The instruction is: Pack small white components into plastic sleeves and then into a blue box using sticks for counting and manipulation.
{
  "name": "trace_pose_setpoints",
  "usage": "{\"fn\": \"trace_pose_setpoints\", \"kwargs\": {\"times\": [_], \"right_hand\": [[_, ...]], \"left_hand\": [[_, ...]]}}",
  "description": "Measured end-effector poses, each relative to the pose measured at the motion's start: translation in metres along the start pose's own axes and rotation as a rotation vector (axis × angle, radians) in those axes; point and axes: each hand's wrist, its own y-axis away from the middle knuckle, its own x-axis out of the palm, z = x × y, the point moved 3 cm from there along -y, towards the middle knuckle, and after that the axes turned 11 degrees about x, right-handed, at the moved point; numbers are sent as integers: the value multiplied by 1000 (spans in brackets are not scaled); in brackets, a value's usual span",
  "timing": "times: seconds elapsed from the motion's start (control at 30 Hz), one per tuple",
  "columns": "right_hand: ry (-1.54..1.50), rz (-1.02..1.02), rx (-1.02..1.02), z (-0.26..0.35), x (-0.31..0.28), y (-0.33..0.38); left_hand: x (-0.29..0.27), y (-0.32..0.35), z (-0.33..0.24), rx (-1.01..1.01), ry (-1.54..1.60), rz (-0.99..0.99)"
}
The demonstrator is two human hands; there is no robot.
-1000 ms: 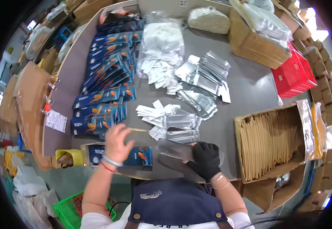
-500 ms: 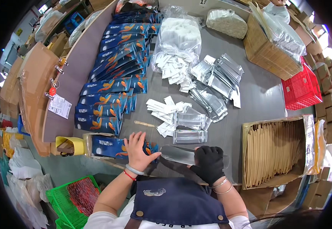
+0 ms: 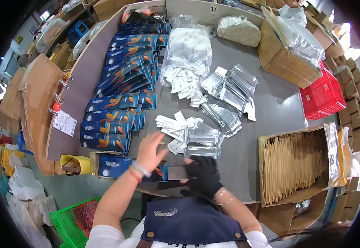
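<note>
My bare left hand (image 3: pixel 149 152) is over the workbench, fingers stretched out and thumb apart, slightly blurred. Its wrist crosses above a blue printed pouch (image 3: pixel 113 165) lying at the bench's near edge. My right hand (image 3: pixel 203 175), in a black fingerless glove, is closed over a clear plastic packet (image 3: pixel 176 172). The packet's left part meets the pouch's right end; whether it goes inside I cannot tell. Beyond my hands lie white strips (image 3: pixel 172 126) and two flat clear packets (image 3: pixel 203 152). A thin wooden stick is mostly hidden by my left fingers.
Blue pouches (image 3: pixel 122 70) are stacked along the left panel. A bag of white pieces (image 3: pixel 187 47) and more clear packets (image 3: pixel 231 93) lie farther back. To the right stand a carton of brown cardboard pieces (image 3: pixel 266 182) and a red crate (image 3: pixel 322 97). A yellow holder (image 3: pixel 80 164) sits at left.
My left hand has lifted from the pouch's right end and moved farther up the bench. My right hand has shifted left with the clear packet, whose right end no longer shows past the glove.
</note>
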Motion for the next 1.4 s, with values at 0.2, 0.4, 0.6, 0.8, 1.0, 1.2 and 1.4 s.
{"fn": "trace_pose_setpoints", "kwargs": {"times": [0.2,0.4,0.6,0.8,1.0,1.2,1.4], "right_hand": [[183,-402,417,-88,-102,70],[611,-802,848,-207,-186,202],[528,-448,1124,-244,-193,208],[565,-464,1089,-227,-187,192],[595,-338,1152,-218,-189,172],[507,-273,1183,-216,-200,174],[392,-645,1122,-194,-214,187]], "left_hand": [[5,-78,54,36,-286,14],[-4,-82,45,178,-259,-12],[20,-81,-11,317,112,-109],[69,-93,-42,337,-250,57],[57,-82,-51,213,38,176],[39,-8,-77,335,-69,369],[12,23,-70,269,-102,43]]}}
